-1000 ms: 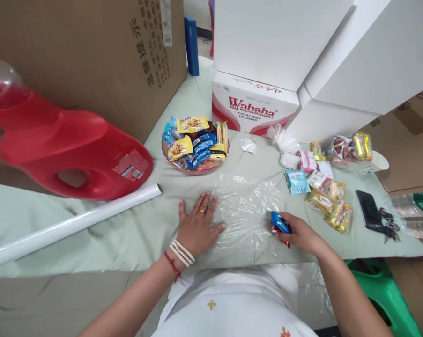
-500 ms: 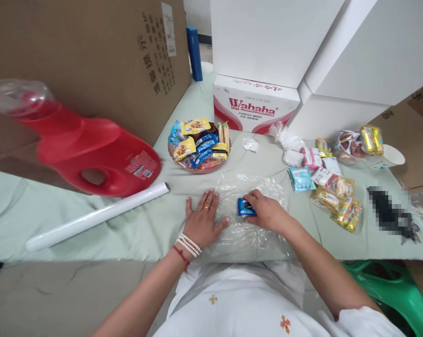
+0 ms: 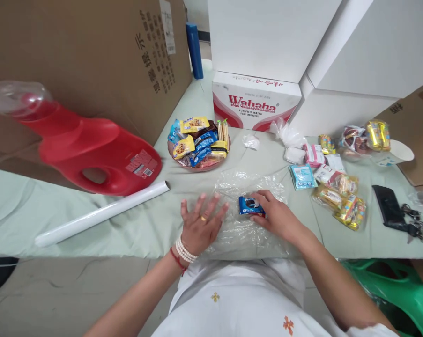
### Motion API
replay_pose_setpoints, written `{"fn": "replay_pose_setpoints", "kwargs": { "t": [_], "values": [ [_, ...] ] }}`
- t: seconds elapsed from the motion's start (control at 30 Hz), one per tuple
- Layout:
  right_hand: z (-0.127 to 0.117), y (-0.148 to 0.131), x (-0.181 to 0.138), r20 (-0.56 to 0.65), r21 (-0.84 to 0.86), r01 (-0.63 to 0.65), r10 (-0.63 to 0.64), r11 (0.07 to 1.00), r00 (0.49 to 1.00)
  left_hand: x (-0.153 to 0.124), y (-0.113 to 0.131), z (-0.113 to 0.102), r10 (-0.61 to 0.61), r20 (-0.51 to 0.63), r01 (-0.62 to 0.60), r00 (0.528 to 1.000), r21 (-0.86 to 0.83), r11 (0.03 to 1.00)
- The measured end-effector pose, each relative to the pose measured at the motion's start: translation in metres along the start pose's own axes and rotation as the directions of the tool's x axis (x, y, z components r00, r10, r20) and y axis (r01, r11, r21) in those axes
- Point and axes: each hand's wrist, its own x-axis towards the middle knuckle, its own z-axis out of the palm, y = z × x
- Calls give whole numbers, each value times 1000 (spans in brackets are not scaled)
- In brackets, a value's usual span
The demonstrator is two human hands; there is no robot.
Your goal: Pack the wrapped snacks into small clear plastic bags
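A blue snack packet (image 3: 248,205) lies on a crinkled sheet of clear plastic film (image 3: 228,236) at the table's front. The thumb and fingers of my right hand (image 3: 276,213) close around the packet's right end. At the film's left edge, my left hand (image 3: 201,224) is open, palm down, fingers spread and slightly blurred; whether it touches the film I cannot tell. Behind it stands a round dish (image 3: 200,167) heaped with wrapped snacks, among them yellow cookie packets (image 3: 183,147), blue packets (image 3: 207,140) and stick-shaped ones (image 3: 222,133).
On the left are a red jug (image 3: 102,154) and a white roll (image 3: 104,215). A Wahaha carton (image 3: 256,106) and white boxes stand behind. Rightward lie a teal packet (image 3: 301,177), several yellow snack packs (image 3: 351,212), a white cup (image 3: 399,152), a black phone-like object (image 3: 389,207) and keys (image 3: 417,229).
My left hand has spread its fingers and shifted slightly left. My right hand has moved a little right along the packet, so more of its blue wrapper shows.
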Motion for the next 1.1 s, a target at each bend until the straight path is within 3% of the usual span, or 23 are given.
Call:
{"fn": "replay_pose_setpoints", "kwargs": {
  "t": [0.07, 0.13, 0.2, 0.3, 0.43, 0.57, 0.63, 0.73, 0.87, 1.0, 1.1],
  "values": [
    [0, 10, -26, -39, 73, 105, -102, 992, 994, -3, -4, -7, 237, 109, -217, 965, -168, 962],
    [8, 22, -55, -23, 101, 210, -209, 972, 978, -5, -12, -14, 401, 219, -315, 890, -340, 886],
    [25, 34, -79, -11, 88, 241, -241, 966, 970, -9, -23, -18, 454, 282, -312, 845, -429, 848],
    [49, 49, -96, -82, 103, 215, -207, 971, 975, -14, -37, -19, 449, 328, -275, 831, -460, 844],
    [49, 58, -87, -169, 263, 233, -193, 936, 966, -5, -45, -18, 352, 343, -137, 871, -519, 844],
    [14, 60, -61, -166, 348, 159, -106, 924, 980, 25, -43, -23, 173, 347, 86, 922, -617, 782],
    [-2, 63, -45, -158, 341, 89, -36, 936, 987, 43, -43, -22, 83, 313, 135, 946, -613, 778],
    [-13, 71, -18, -118, 303, -29, 68, 953, 991, 66, -44, -10, -51, 253, 177, 966, -508, 843],
    [-16, 78, 11, -4, 65, -176, 176, 982, 984, 81, -47, 11, -307, 207, 356, 929, -268, 895],
    [-26, 72, 33, -150, -203, -197, 169, 959, 974, 76, -40, 5, -436, -9, 428, 900, -174, 887],
    [-26, 61, 54, -200, -239, -93, 45, 967, 979, 64, -18, -14, -378, -278, 358, 883, -123, 926]
  ]
}}
